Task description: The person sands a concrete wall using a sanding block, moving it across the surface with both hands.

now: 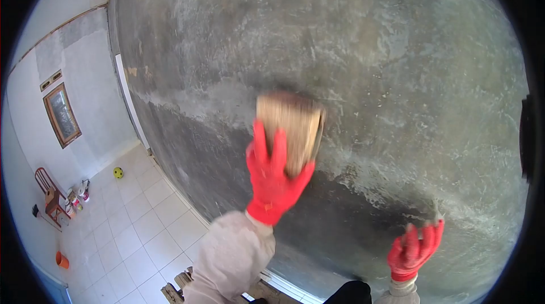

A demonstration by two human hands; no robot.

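My left hand (275,182), in a red glove, is closed around a pale wooden block (288,128) held against the grey plastered wall (363,48). Motion blurs the block, and a thin darker edge shows along its right side. Lower right, my right hand (411,252) wears a matching glove and is raised near the wall with its fingers up and apart. I see no tool in it, though its fingertips are blurred. Light, rough streaks cross the wall between both hands, above a darker band.
White floor tiles (150,219) lie below left. Farther off are a wooden chair (54,202), a yellow ball (118,173), an orange bucket (62,259) and several small containers (74,199). Wooden slats (179,284) show under my left arm. A small window (62,115) is in the side wall.
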